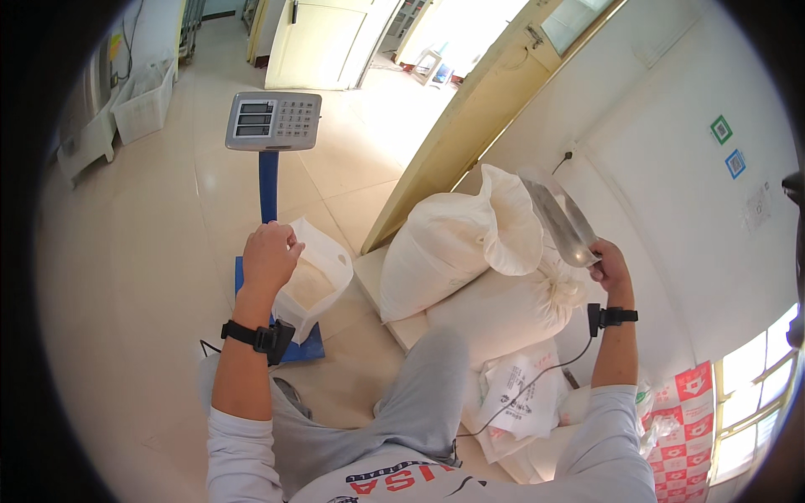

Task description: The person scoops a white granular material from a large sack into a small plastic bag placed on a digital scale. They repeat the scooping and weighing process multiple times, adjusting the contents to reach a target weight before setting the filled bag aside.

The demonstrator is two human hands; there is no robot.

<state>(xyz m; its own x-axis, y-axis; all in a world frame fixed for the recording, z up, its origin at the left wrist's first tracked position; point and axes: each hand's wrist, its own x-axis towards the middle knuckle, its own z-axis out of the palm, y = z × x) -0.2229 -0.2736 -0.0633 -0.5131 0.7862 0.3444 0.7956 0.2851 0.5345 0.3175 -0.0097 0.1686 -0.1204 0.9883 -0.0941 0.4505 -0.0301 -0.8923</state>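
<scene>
My right hand (610,267) grips a metal scoop (563,220) by its end, to the right of an open-mouthed white woven sack (440,239). The scoop's inside is only partly visible. My left hand (272,251) is at the left rim of a white plastic bin (336,276), its fingers curled; whether they pinch the rim is unclear. Pale powder or fine grain (308,284) lies in the bin. Beneath the bin is the blue base (308,352) of a platform scale, whose grey display head (273,121) stands on a blue post (268,188).
A second, tied sack (503,308) lies beside the upright one on a pale board (393,324). Printed bags (519,396) lie nearer me. A yellow door (465,119) stands behind the sacks. White tubs (144,107) are at the far left. A cable (547,371) hangs from my right wrist.
</scene>
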